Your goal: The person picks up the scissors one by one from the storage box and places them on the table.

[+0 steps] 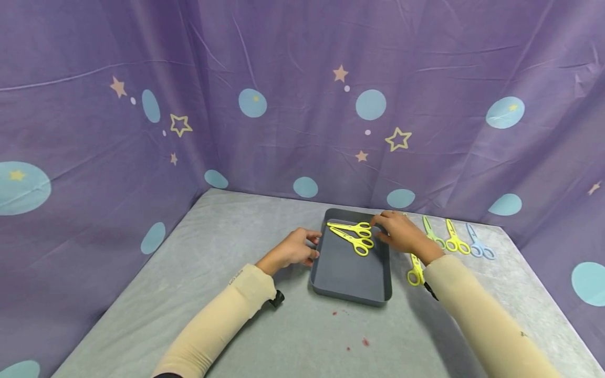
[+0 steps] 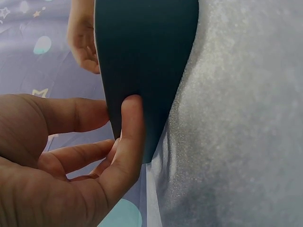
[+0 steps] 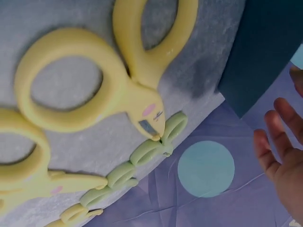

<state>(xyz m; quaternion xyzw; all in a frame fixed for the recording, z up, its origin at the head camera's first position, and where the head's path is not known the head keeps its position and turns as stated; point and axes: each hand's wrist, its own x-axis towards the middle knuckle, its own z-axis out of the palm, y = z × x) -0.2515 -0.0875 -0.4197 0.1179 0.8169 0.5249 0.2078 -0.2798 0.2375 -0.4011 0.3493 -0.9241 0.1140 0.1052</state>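
Two yellow scissors [image 1: 352,241] lie inside the grey tray [image 1: 350,283], near its far end. At the tray's left side is my left hand [image 1: 295,248]; its bent fingertips touch the outer wall [image 2: 156,61] and rim. My right hand [image 1: 400,231] reaches over the right rim, its fingertips above the tray beside the scissors' handles. In the right wrist view, the loosely spread fingers [image 3: 279,137] hold nothing that shows. Another pair of yellow scissors [image 1: 415,273] lies just below my right wrist, outside the tray.
Green scissors [image 1: 434,236], yellow scissors [image 1: 456,241] and blue scissors [image 1: 479,247] lie in a row right of the tray. The grey cloth-covered table [image 1: 227,231] meets a purple patterned curtain [image 1: 302,136] behind.
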